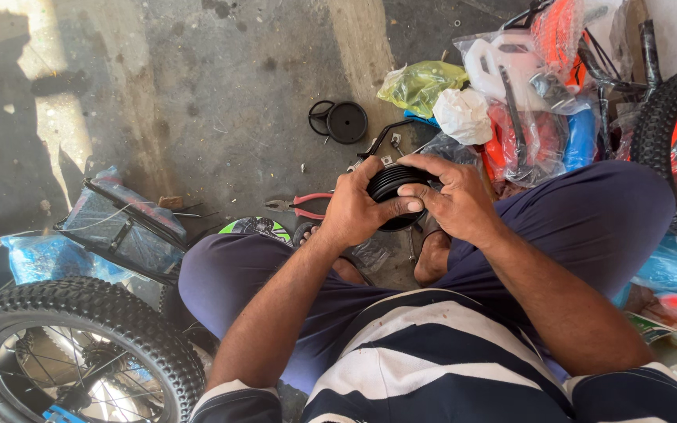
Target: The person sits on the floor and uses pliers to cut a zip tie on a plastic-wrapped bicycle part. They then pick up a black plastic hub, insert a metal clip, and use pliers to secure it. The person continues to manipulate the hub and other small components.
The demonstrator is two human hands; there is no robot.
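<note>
Fingers [410, 190] of both hands wrap a small black ribbed wheel [392, 186], held above the lap, between the knees, over the concrete floor [197, 94]. From the head view, the left hand [354, 210] clasps its near side with the thumb across the tread, while the right hand [452, 196] curls over the top and far edge. It looks light and stiff, probably hard plastic with grooves that give grip; the rim edges seem the surest hold. Red-handled pliers [301, 206] lie on the floor nearby, and a black disc [346, 122] farther off.
</note>
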